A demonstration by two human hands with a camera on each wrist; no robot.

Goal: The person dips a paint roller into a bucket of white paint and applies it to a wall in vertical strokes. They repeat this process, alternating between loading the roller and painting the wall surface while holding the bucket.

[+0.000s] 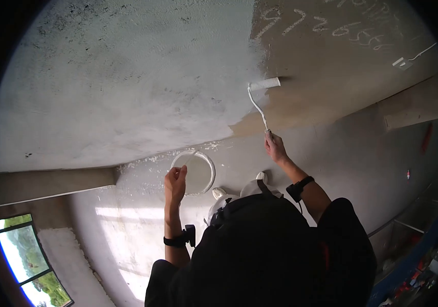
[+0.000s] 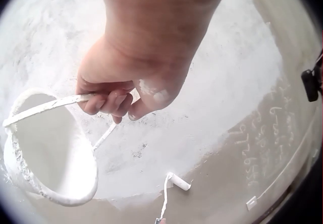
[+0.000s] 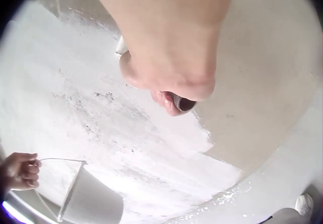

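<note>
2 hands show in the head view, the right hand (image 1: 276, 148) gripping a white cylindrical paint roller (image 1: 265, 83) at the edge of the pale coat (image 1: 178, 66) on the brown wall (image 1: 321, 66); coating seems underway. Left wrist: the left hand's (image 2: 141, 72) fingers curl round the white wire handle (image 2: 48, 107) of a round white bucket (image 2: 65, 200). Right wrist: fingers clasp the roller's hollow grip (image 3: 176, 100); the next stroke likely calls for even pressure.

Right hand (image 3: 169, 67) round a handle (image 3: 182, 103) — bucket (image 3: 95, 198) lower left
</note>
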